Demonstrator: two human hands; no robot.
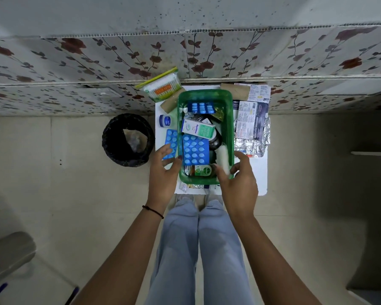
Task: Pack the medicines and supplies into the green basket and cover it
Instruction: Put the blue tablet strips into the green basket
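The green basket (229, 128) stands on a small white table (259, 179). It holds two blue blister packs (195, 151), an Optibex box (198, 128), a Dettol bottle (201, 170), a dark bottle and a white roll. My left hand (164, 172) pinches the near end of another blue blister pack (171, 140), which lies just left of the basket. My right hand (240, 181) grips the basket's near right corner, thumb inside on the white roll, fingers outside the wall.
A cotton-swab pack (161, 86), a small blue jar (165, 121) and cardboard rolls (168, 104) lie left and behind the basket. Foil strips and dressing packets (251, 128) lie to its right, sachets (194, 186) in front. A black bin (128, 139) stands on the floor at left.
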